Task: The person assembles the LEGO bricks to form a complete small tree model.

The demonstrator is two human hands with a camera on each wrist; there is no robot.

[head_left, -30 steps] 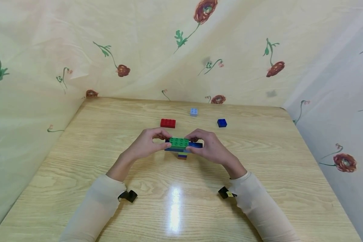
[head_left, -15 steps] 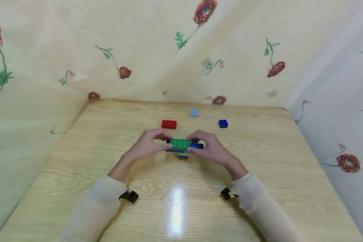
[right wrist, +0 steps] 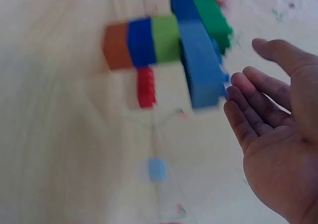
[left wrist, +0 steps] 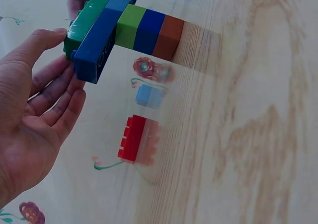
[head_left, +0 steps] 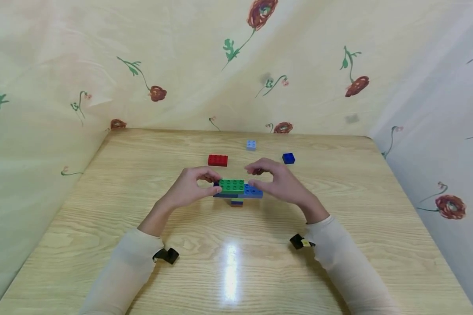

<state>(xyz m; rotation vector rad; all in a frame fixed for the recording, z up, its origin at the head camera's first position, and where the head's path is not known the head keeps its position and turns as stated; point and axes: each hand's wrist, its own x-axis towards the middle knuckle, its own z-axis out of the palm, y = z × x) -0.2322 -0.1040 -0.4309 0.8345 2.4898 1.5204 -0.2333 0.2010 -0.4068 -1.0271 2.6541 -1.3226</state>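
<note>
In the head view, a green brick (head_left: 231,186) sits on top of a dark blue brick (left wrist: 93,57) and a mid-blue brick (head_left: 254,191) that lie end to end. Under them stands a narrow column of a lime brick (right wrist: 165,39), a blue brick (right wrist: 141,42) and an orange-brown brick (right wrist: 117,46), upright on the table. My left hand (head_left: 189,188) pinches the green brick's left end between thumb and fingers. Just off the right end, my right hand (head_left: 281,181) has thumb and fingers spread, apart from the bricks, holding nothing.
Behind the stack lie a red brick (head_left: 217,160), a small light blue brick (head_left: 251,145) and a small dark blue brick (head_left: 288,158). Floral cloth (head_left: 205,65) hangs along the back and sides of the wooden table (head_left: 197,280).
My right hand has let go of the green brick's right end and moved up and to the right, uncovering the mid-blue brick's studs. The left hand keeps its grip.
</note>
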